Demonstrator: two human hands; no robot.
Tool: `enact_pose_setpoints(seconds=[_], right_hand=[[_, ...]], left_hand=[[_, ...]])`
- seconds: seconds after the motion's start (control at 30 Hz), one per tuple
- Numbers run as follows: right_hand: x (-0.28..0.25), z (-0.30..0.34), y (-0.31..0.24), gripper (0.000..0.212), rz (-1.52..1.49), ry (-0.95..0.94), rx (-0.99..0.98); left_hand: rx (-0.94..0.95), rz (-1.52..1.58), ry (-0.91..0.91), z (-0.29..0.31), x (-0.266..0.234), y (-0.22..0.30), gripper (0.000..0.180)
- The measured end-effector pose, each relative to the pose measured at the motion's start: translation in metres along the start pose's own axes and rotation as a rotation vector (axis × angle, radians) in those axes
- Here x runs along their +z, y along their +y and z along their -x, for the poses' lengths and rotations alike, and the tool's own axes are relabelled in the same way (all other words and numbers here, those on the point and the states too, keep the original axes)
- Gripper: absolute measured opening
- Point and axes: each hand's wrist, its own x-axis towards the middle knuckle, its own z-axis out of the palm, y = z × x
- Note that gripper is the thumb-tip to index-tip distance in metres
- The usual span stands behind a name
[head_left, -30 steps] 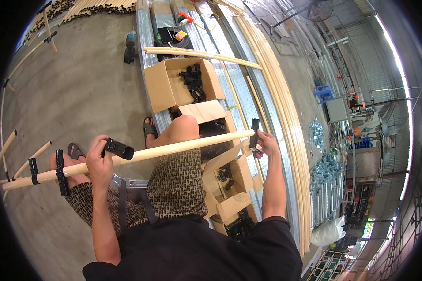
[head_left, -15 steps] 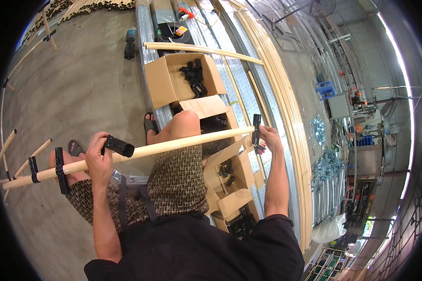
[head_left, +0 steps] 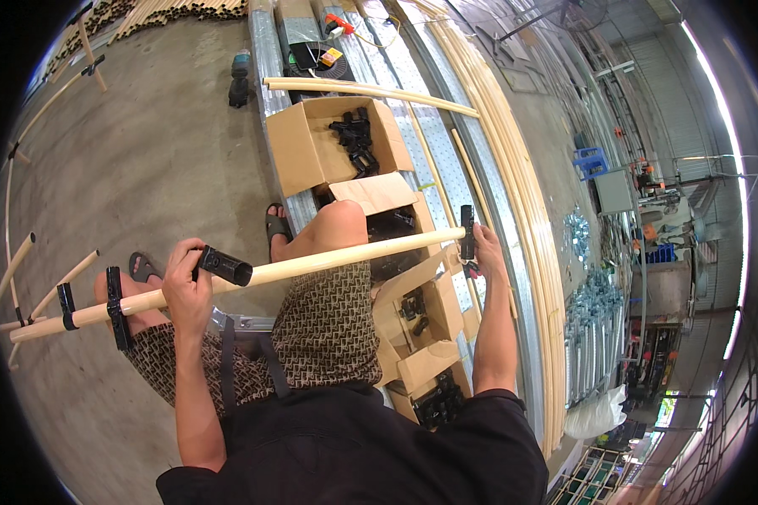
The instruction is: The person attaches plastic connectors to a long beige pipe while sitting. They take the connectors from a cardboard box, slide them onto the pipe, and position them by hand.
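A long cream-coloured pipe [head_left: 354, 254] lies slantwise across my knees. My left hand [head_left: 187, 282] is closed round it left of the middle. Against that hand's fingers sits a black pipe connector [head_left: 225, 266], its open end facing right. My right hand [head_left: 487, 247] grips another black connector [head_left: 467, 231] at the pipe's right end; the fingers partly hide it. Further left, two more black connectors, one nearer my hand [head_left: 118, 308] and one nearer the tip [head_left: 66, 306], are fitted on the pipe.
Open cardboard boxes [head_left: 295, 151] of black connectors stand ahead and to the right. A loose pipe [head_left: 370, 90] lies across behind them, and long pipes [head_left: 522, 210] run along the right. A jointed pipe frame [head_left: 13, 194] stands at far left. A phone [head_left: 304, 55] lies at the back.
The connector in my right hand has turned slightly and stands more upright at the pipe's end. My left hand keeps its place on the pipe. The whole view has shifted slightly.
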Motion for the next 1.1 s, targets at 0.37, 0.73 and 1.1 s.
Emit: enact_pose_setpoints(seconds=[0.37,0.73,1.1], right_hand=[[0.032,0.035,-0.030,0.045,0.270,0.040,-0.013],[0.039,0.021,-0.011,0.037,0.924,0.285,-0.277],[0.037,0.028,-0.018,0.030,0.649,0.158,-0.103]], left_hand=[[0.007,-0.035,0.003,-0.001,-0.003,0.008,0.016],[0.015,-0.058,0.001,0.000,0.000,0.008,0.016],[0.034,-0.064,0.013,0.001,-0.001,0.005,0.015]])
